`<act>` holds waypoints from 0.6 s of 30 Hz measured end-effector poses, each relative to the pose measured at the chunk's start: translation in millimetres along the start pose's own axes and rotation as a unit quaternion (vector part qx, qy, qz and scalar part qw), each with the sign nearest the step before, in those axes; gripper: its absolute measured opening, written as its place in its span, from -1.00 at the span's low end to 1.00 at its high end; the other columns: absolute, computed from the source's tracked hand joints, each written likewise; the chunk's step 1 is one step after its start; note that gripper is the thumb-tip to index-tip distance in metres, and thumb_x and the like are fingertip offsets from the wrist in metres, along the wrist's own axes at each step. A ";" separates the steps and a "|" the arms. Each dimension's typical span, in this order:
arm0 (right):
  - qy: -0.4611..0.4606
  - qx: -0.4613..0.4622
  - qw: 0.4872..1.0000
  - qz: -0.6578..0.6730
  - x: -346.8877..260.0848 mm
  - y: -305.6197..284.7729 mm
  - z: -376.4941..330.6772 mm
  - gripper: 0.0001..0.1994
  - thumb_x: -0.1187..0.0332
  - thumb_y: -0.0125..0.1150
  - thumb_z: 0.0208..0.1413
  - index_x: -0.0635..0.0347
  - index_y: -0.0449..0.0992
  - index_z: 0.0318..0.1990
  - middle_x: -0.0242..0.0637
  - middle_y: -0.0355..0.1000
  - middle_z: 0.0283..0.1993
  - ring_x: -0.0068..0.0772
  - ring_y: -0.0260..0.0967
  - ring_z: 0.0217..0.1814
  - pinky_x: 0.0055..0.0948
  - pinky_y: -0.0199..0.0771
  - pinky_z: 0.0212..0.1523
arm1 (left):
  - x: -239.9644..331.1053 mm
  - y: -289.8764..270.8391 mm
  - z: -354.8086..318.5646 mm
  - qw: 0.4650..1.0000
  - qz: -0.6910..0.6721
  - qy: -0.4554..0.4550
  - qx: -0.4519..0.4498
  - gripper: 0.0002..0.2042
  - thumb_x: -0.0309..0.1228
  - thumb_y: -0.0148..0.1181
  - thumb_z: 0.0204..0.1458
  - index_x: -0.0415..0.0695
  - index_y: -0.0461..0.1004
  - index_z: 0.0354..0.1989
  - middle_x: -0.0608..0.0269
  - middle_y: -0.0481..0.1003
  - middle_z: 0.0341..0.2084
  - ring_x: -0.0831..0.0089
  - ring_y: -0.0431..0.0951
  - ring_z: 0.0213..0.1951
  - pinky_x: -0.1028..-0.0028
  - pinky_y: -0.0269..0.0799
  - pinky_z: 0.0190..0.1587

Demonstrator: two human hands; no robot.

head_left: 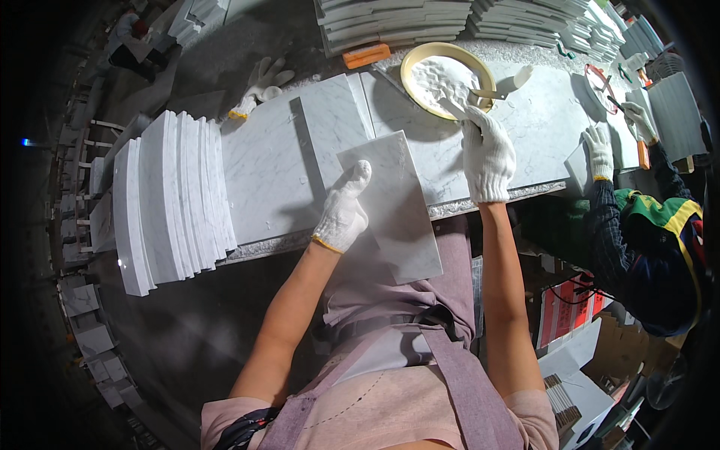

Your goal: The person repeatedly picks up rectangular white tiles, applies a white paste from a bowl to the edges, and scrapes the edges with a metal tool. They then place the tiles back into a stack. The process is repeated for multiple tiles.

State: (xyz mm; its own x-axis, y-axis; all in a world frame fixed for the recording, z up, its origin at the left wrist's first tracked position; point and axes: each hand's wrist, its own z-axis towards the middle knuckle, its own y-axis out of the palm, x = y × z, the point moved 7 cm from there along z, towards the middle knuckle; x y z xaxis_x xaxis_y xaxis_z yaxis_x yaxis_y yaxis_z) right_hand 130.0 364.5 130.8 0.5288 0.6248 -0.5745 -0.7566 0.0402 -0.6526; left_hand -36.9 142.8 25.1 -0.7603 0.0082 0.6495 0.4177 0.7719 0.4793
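Observation:
My left hand [344, 208], in a white knit glove, grips a pale grey marble tile [405, 214] by its left side, thumb on top. The tile is tilted over the table's front edge, above my lap. In a matching glove, my right hand [489, 156] is closed around a putty knife [453, 109], whose grey blade points to the yellow bowl [486, 66]. White paste [442, 79] fills much of that bowl. A second knife [489, 94] lies across its rim. My right fingers partly hide the held knife's handle.
Stacked marble slabs [176, 195] stand at the left; more piles [394, 22] rise behind the table. Loose gloves [262, 86] and an orange block [367, 55] lie at the back. At the right, a co-worker [652, 247] in white gloves works beside a red-rimmed bowl [600, 88].

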 end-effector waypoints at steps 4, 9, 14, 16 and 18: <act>-0.017 0.007 0.997 -0.072 -2.5 19.4 15.2 -0.84 0.34 0.24 0.28 0.02 0.69 -0.06 -0.19 0.63 -0.17 -0.04 0.60 -0.13 -0.20 0.60 -0.09 | 2.6 5.7 -4.6 1.000 0.006 0.021 0.005 -0.55 -0.14 0.41 0.22 -0.17 0.58 0.16 0.40 0.59 -0.08 0.67 0.53 -0.05 0.56 0.45 0.00; 0.020 -0.112 0.983 -0.145 -4.5 52.0 22.7 -0.80 0.30 0.26 0.25 -0.13 0.68 -0.01 -0.20 0.59 -0.15 -0.02 0.59 -0.13 -0.16 0.60 -0.10 | 2.1 5.9 -0.7 0.999 -0.039 0.023 0.010 -0.66 -0.32 0.37 0.24 -0.11 0.59 0.15 0.40 0.60 0.00 0.55 0.54 0.08 0.43 0.46 0.19; -0.077 -0.002 0.997 -0.007 -22.2 11.1 -10.8 -0.61 0.49 0.46 0.06 0.07 0.67 0.08 -0.21 0.61 -0.03 -0.17 0.60 -0.01 -0.28 0.61 0.01 | 4.5 1.3 4.8 0.998 0.057 0.019 0.001 -0.57 -0.18 0.31 0.31 -0.18 0.55 0.23 0.35 0.59 0.09 0.64 0.53 0.08 0.56 0.43 0.12; -0.090 0.083 0.987 0.102 -14.8 -17.2 -36.2 -0.65 0.55 0.47 0.07 0.13 0.68 0.04 -0.16 0.60 -0.03 -0.23 0.61 0.00 -0.28 0.65 -0.02 | 8.2 0.0 5.1 0.995 0.097 0.036 0.008 -0.64 -0.28 0.33 0.28 -0.12 0.57 0.19 0.39 0.60 0.04 0.57 0.54 0.09 0.48 0.45 0.17; 0.005 0.133 0.982 0.131 12.1 -33.8 -59.4 -0.74 0.60 0.45 0.10 0.20 0.69 -0.04 -0.15 0.58 0.00 -0.31 0.61 -0.01 -0.32 0.69 -0.06 | 6.5 -1.0 3.0 0.996 0.078 0.028 0.024 -0.68 -0.33 0.33 0.27 -0.08 0.58 0.16 0.42 0.60 0.02 0.54 0.56 0.09 0.45 0.47 0.20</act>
State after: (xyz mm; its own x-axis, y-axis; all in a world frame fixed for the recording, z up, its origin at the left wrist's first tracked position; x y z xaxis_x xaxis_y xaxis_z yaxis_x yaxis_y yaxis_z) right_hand 184.8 324.5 116.6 0.3047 0.6340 -0.7108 -0.9405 0.0827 -0.3295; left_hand -43.7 144.0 27.1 -0.6586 0.0967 0.7462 0.5040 0.7930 0.3421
